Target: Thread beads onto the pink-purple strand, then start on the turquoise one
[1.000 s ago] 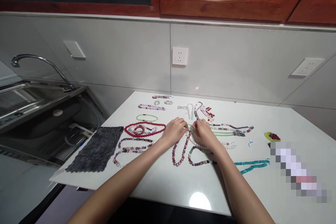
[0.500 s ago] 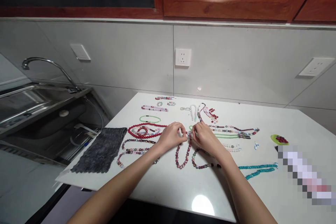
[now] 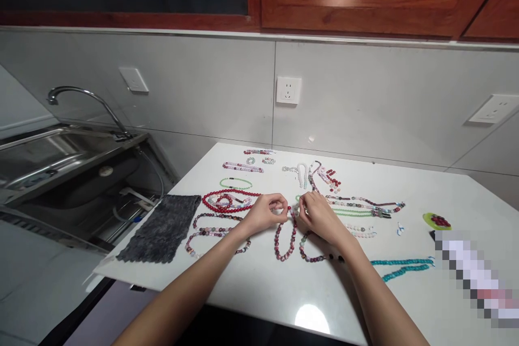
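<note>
Both my hands meet over the middle of a white table [image 3: 259,281]. My left hand [image 3: 265,212] is closed in a pinch on the top of a dark red bead strand [image 3: 285,240]. My right hand [image 3: 320,215] is closed too, its fingertips pinching the same strand's end a little to the right. The strand hangs in a loop down to the table between my wrists. A second dark bead strand [image 3: 310,254] lies just below my right hand.
Many bead strings lie around: a red coil [image 3: 227,201], green loop [image 3: 235,183], turquoise strand [image 3: 401,267]. A grey cloth [image 3: 162,230] lies at the left edge, a steel sink [image 3: 60,157] with tap beyond. A small green dish [image 3: 436,220] is right.
The hands have drawn slightly toward me, lifting the red strand's ends off the table. The view has shifted a little to the left.
</note>
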Tool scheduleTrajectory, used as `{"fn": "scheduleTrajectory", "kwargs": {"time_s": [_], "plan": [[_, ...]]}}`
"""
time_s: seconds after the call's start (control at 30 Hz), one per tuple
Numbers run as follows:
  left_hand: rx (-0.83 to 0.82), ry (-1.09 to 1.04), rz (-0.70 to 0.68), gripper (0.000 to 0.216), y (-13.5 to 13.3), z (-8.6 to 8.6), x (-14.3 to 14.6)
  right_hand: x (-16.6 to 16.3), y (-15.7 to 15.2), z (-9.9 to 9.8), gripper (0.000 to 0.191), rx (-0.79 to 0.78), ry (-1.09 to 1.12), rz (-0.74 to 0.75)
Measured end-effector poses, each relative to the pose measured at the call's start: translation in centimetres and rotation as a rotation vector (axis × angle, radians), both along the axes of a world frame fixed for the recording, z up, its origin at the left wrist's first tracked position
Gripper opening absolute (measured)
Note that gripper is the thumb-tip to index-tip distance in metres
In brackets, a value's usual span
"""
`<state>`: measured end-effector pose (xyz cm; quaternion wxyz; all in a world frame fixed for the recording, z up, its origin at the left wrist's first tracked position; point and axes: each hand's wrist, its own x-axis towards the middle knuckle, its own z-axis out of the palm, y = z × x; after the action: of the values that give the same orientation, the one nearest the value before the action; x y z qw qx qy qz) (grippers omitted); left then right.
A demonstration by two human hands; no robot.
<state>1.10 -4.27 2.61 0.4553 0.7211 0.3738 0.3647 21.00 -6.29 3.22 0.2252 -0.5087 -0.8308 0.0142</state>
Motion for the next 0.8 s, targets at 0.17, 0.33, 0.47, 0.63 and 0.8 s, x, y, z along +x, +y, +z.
{"fn": "scheduleTrajectory", "kwargs": {"time_s": [0.17, 0.33, 0.47, 0.63, 0.8], "plan": [[-0.015, -0.035, -0.108, 0.013, -0.1, 0.5, -0.4, 0.1, 0.1, -0.2, 0.014, -0.104, 0.09, 0.002], [-0.042, 0.024, -0.177, 0.013, -0.1, 0.2, -0.7, 0.1, 0.3, -0.5, 0.011, -0.115, 0.114, 0.009], [-0.013, 0.031, -0.147, 0.013, 0.2, 0.1, -0.8, -0.6, 0.0, -0.4, 0.011, -0.108, 0.161, 0.021], [0.059, -0.068, -0.048, 0.007, 0.7, 0.6, -1.2, -1.6, -0.7, 0.1, 0.01, -0.1, 0.27, 0.088], [0.028, -0.101, -0.117, 0.016, 0.9, 0.5, -1.3, -1.8, -0.9, 0.4, 0.011, -0.094, 0.35, 0.097]]}}
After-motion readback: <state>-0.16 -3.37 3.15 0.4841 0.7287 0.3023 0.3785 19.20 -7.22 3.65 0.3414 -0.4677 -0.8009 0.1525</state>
